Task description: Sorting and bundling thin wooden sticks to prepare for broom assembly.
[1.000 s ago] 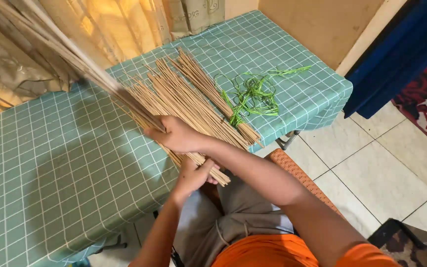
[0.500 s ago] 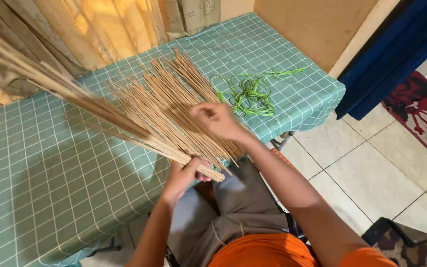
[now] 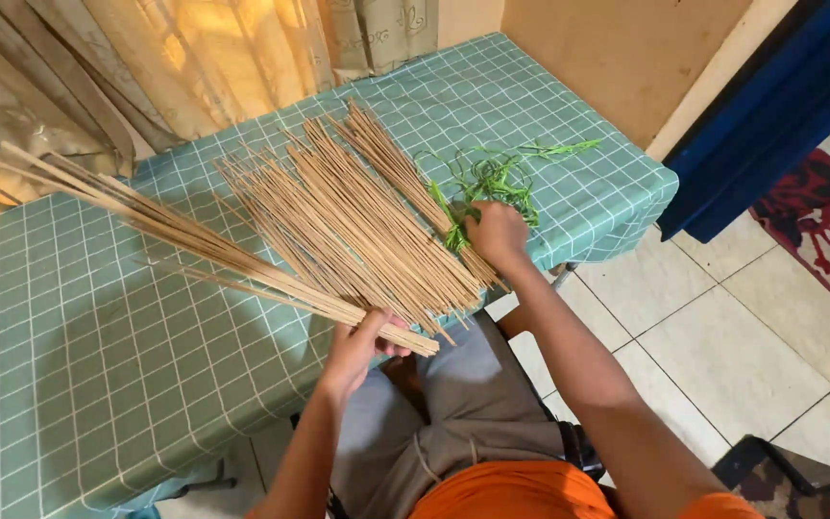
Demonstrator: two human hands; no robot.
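My left hand [image 3: 362, 344] grips the near end of a thin bundle of long tan sticks [image 3: 175, 231] that slants up and away to the left above the table. A larger fan of loose tan sticks [image 3: 357, 211] lies spread on the green checked tablecloth [image 3: 98, 365]. My right hand [image 3: 497, 235] rests at the right edge of that fan, its fingers closed on a green strip from the pile of green strips [image 3: 492, 178] lying just beyond it.
Beige and gold curtains [image 3: 194, 58] hang behind the table. A blue cloth [image 3: 780, 125] hangs at the right above a tiled floor [image 3: 713, 346] with a red patterned mat [image 3: 818, 231]. My knees are under the table's near edge.
My right hand left the sticks near my left hand and moved right to the green strips. The held bundle dropped lower and swung towards the left.
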